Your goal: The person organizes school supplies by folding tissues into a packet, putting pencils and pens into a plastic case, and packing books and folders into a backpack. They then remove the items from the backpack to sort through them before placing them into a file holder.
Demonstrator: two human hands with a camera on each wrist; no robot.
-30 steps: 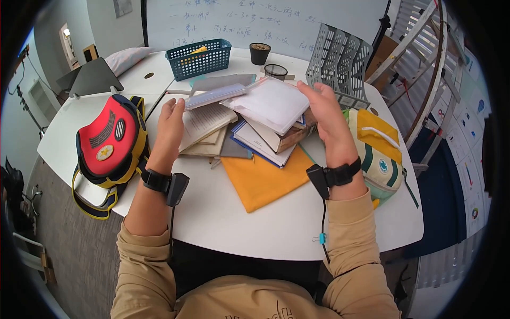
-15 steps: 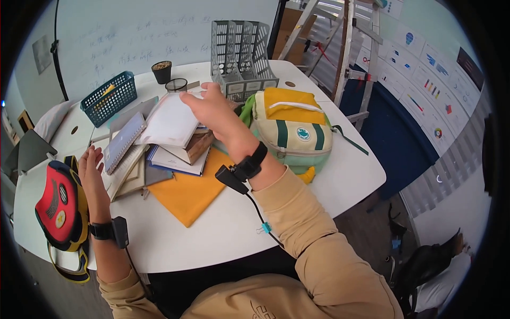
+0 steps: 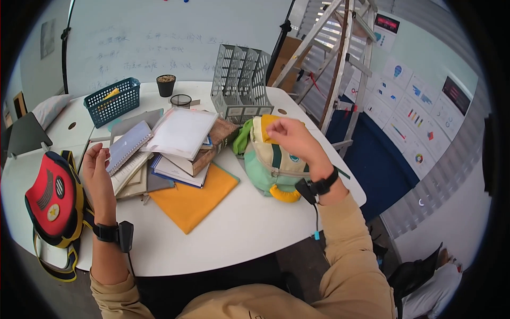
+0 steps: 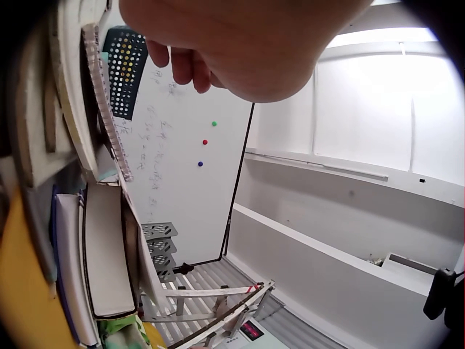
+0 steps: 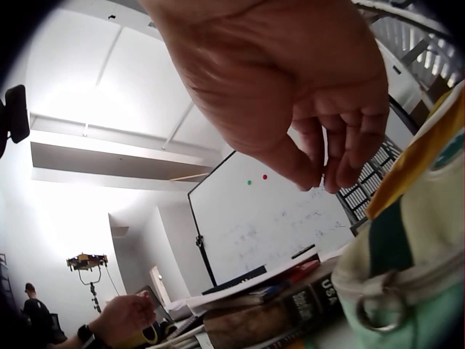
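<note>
My left hand (image 3: 97,178) hovers at the left side of the book pile, fingers loosely bent, with nothing in it. Beside its fingertips lies a spiral notebook (image 3: 129,144). Over the green and cream backpack (image 3: 260,170) is my right hand (image 3: 297,139), overlapping the yellow flap (image 3: 267,127) in the head view. Its fingers (image 5: 349,156) bend loosely toward the thumb, and nothing shows between them in the right wrist view. A clear plastic folder with white paper (image 3: 180,132) tops the pile, above a thick brown book (image 3: 212,146) and an orange pouch (image 3: 194,199).
A red and navy bag (image 3: 50,196) stands at the table's left edge. Toward the back are a teal basket (image 3: 112,106), a small plant pot (image 3: 166,86), a black mesh cup (image 3: 180,102) and a grey file rack (image 3: 241,80). A stepladder (image 3: 345,58) stands behind the table's right side.
My right hand has left the pile's right edge and moved right, over the backpack. The left hand stays by the pile's left side. The head view has turned right.
</note>
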